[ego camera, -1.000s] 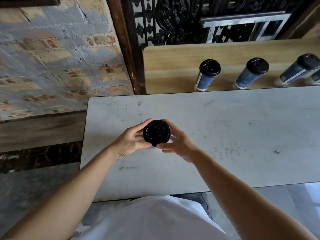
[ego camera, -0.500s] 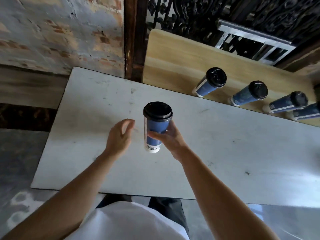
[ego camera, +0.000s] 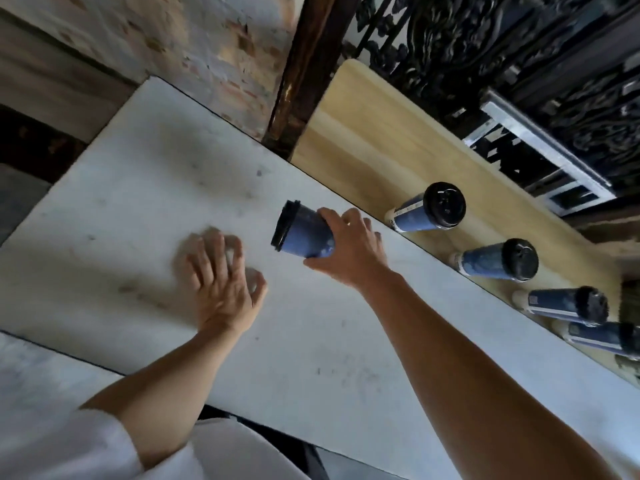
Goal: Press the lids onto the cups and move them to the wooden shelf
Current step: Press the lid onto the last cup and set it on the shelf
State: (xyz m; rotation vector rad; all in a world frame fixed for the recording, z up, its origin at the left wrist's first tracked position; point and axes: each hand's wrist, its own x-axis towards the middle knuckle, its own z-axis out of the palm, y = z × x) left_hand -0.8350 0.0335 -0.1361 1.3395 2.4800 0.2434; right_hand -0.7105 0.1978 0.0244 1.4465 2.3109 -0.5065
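Note:
My right hand (ego camera: 349, 249) grips a blue paper cup (ego camera: 303, 232) with a black lid on it, held above the white table (ego camera: 311, 358) and close to the wooden shelf (ego camera: 363, 133). The cup appears tilted, its lid pointing left. My left hand (ego camera: 221, 282) hovers over the table to the left of the cup, fingers spread, holding nothing. Several lidded blue cups stand in a row on the shelf, the nearest ones being a first cup (ego camera: 427, 211), a second cup (ego camera: 498, 261) and a third cup (ego camera: 564, 304).
A brick wall (ego camera: 194, 39) and a dark wooden post (ego camera: 298, 81) rise behind the table. Black ornate ironwork (ego camera: 485, 46) stands behind the shelf. The left part of the shelf is bare wood. The view is tilted and blurred.
Both hands were pressing the lid on the cup; my left hand let go. My right hand has carried the cup up and toward the shelf, and the camera has swung left.

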